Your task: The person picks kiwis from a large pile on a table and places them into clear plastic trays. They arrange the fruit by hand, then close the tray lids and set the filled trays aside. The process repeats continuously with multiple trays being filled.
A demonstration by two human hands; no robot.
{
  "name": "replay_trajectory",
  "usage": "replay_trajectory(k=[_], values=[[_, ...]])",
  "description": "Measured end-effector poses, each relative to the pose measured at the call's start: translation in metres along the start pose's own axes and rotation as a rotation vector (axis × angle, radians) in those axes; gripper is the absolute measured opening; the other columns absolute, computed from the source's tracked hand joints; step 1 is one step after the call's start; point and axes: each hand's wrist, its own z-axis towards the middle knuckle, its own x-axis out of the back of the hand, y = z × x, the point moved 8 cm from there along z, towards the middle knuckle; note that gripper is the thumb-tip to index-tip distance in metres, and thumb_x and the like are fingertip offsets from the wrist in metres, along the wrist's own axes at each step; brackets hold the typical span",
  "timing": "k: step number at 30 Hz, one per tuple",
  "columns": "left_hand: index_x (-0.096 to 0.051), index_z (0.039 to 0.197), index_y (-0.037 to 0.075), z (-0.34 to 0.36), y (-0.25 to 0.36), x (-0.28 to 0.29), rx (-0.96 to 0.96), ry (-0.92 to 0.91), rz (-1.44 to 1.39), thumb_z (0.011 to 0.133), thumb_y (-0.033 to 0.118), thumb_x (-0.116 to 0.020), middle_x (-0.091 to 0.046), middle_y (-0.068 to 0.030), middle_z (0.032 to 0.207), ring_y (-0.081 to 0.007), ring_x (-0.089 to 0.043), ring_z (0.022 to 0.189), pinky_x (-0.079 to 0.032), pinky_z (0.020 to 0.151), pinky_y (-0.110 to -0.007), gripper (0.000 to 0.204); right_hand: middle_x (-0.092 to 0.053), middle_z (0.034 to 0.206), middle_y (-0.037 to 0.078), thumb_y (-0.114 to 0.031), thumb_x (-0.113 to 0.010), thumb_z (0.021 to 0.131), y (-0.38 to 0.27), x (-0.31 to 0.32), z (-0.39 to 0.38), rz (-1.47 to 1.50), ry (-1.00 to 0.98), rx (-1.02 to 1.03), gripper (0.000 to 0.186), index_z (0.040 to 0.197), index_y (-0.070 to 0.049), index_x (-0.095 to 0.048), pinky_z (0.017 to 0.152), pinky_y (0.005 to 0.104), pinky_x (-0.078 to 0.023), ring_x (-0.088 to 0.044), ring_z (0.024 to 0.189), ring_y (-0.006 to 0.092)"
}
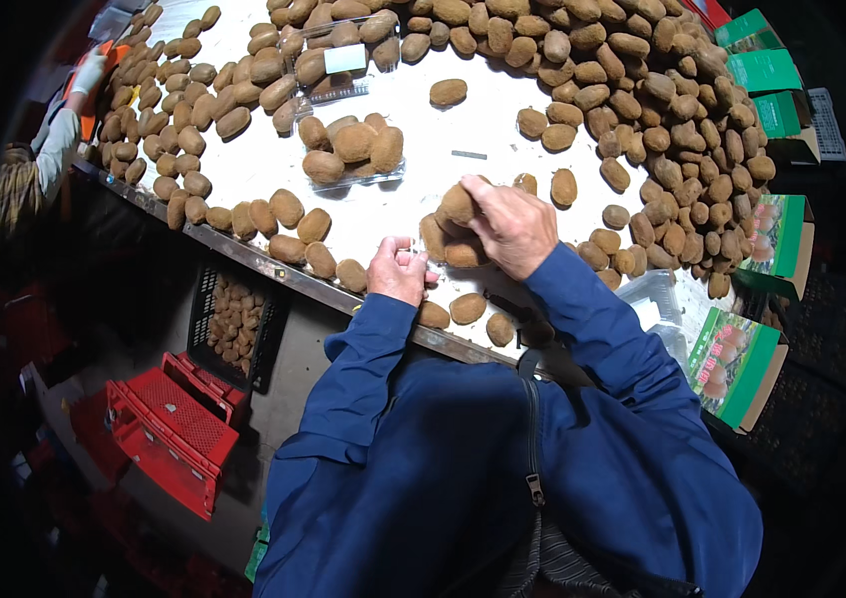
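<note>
A brown kiwifruit [458,205] is pinched between the thumb and fingers of my right hand [519,229]. Right below it, more kiwifruit [433,238] sit close together; whether a clear tray lies under them is hard to make out. To their left is my left hand [400,271], its fingers bent and apart, with no fruit in it. Beyond my hands, a clear plastic box [368,179] holds several kiwifruit. Behind that stands another clear box [348,60] with a pale label and kiwifruit visible through it. Loose kiwifruit [467,308] lie along the near edge.
A large kiwifruit heap [687,149] covers the table's far right. Clear containers [657,304] and green cartons [737,364] stand right. At lower left are a red crate [169,424] and a black crate [205,309] with kiwifruit. A co-worker's gloved hand [90,72] is far left.
</note>
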Motion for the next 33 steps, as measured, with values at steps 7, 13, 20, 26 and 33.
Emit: replay_trajectory(k=[7,13,20,26,33], values=[[-0.057,0.127,-0.002,0.001,-0.001,0.001,0.017,0.011,-0.085,0.1,0.001,-0.067,-0.07,-0.0084,0.088,-0.0143,-0.073,0.07,-0.055,0.05,-0.027,0.029,-0.066,0.09,0.017,-0.026,-0.076,0.092,-0.007,-0.055,0.023,-0.134,-0.349,-0.034,0.047,0.135,-0.013,-0.064,0.069,0.0483,-0.057,-0.071,0.083,0.0353],[-0.059,0.141,0.005,-0.021,0.061,0.009,-0.517,0.234,0.377,0.088,0.007,-0.08,-0.059,-0.0183,0.126,-0.0263,-0.068,0.11,-0.057,0.087,-0.039,0.057,-0.064,0.094,0.018,-0.028,-0.075,0.095,-0.005,-0.053,0.018,-0.085,-0.313,-0.05,0.043,0.134,-0.013,-0.066,0.071,0.0484,-0.057,-0.07,0.085,0.0366],[-0.064,0.139,0.017,0.004,0.095,-0.008,-0.601,0.123,0.658,0.088,0.018,-0.082,-0.062,-0.0134,0.114,-0.0346,-0.067,0.104,-0.057,0.087,-0.044,0.054,-0.071,0.1,0.013,-0.012,-0.072,0.097,0.019,-0.03,0.006,0.158,-0.053,-0.093,0.022,0.119,-0.009,-0.073,0.074,0.0412,-0.06,-0.073,0.086,0.0333],[-0.066,0.131,0.01,0.003,0.113,-0.006,-0.625,0.017,0.987,0.097,0.038,-0.073,-0.065,-0.0178,0.104,-0.0384,-0.069,0.098,-0.057,0.081,-0.049,0.045,-0.074,0.099,0.013,-0.009,-0.071,0.097,0.055,0.003,-0.026,0.179,0.072,-0.263,0.013,0.109,-0.005,-0.076,0.077,0.038,-0.061,-0.074,0.087,0.0311],[-0.069,0.112,0.004,0.047,0.13,-0.027,-0.434,-0.072,1.187,0.092,0.049,-0.077,-0.071,-0.0216,0.11,-0.0413,-0.07,0.102,-0.056,0.088,-0.052,0.05,-0.072,0.095,0.014,-0.011,-0.071,0.098,0.067,0.011,-0.057,0.171,0.062,-0.384,0.013,0.11,-0.006,-0.075,0.075,0.0397,-0.059,-0.072,0.084,0.0333]])
